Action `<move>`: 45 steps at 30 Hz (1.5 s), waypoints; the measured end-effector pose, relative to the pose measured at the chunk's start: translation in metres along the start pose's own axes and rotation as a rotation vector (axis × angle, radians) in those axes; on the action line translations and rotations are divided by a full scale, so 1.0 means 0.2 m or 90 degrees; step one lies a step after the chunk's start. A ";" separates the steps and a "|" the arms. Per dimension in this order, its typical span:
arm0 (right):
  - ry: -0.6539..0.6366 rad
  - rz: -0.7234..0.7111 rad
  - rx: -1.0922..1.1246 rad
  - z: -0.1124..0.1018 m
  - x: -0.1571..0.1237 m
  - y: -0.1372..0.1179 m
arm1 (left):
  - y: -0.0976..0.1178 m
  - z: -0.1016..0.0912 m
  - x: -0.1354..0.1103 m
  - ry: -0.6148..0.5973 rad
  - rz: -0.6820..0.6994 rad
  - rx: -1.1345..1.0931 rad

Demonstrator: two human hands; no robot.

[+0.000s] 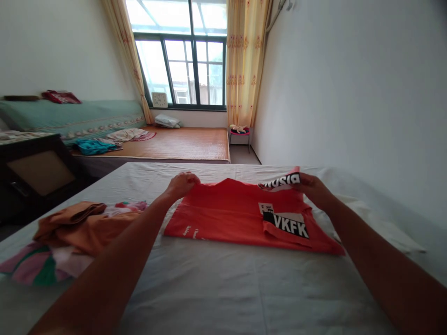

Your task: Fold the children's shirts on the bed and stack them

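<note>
A red-orange T-shirt point(223, 218) with black-and-white lettering lies partly folded across the white sheet in front of me. My left hand point(182, 184) pinches its far left edge. With closed fingers, my right hand point(314, 190) grips the far right part, where a printed piece of the shirt is raised off the sheet. Its near edge rests flat on the bed, and a printed patch reading VKFK faces up on the right side.
Left of the shirt lies a crumpled pile of clothes point(87, 228), orange, pink and green. The white-sheeted bed point(223, 288) is bounded by a wall on the right. Beyond are a dark cabinet point(38, 163), another bed with a brown mat point(188, 142) and a small stool point(239, 131).
</note>
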State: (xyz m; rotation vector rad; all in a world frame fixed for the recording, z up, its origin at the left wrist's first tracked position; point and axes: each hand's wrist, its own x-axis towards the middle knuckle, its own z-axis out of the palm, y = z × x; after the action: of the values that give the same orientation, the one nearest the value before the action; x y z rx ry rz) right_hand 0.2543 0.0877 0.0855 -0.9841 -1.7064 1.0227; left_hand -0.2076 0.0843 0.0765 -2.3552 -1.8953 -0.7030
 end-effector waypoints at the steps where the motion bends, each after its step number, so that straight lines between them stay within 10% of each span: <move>1: -0.047 0.025 -0.015 0.00 -0.08 0.00 | 0.00 0.00 -0.06 -0.014 0.006 -0.003; 7: -0.309 0.109 -0.142 0.05 -0.33 0.03 | -0.05 0.08 -0.33 -0.053 -0.021 -0.059; 20: -0.387 -0.061 -0.453 0.13 -0.42 -0.09 | -0.07 0.14 -0.38 -0.020 0.002 -0.034; 33: -0.451 -0.128 -0.338 0.21 -0.42 -0.17 | -0.06 0.14 -0.38 -0.027 -0.005 -0.018; 37: -0.373 -0.033 -0.226 0.20 -0.41 -0.13 | -0.06 0.14 -0.38 -0.034 -0.014 -0.023; 45: 0.071 0.096 -0.129 0.19 -0.32 0.21 | -0.06 0.14 -0.38 -0.035 -0.009 -0.021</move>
State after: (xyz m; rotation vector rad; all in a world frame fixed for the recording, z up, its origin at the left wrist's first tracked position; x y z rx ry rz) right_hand 0.2439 0.0342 0.0185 -1.2932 -1.6867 0.8846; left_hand -0.2211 0.0252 0.0203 -2.4082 -1.9392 -0.6827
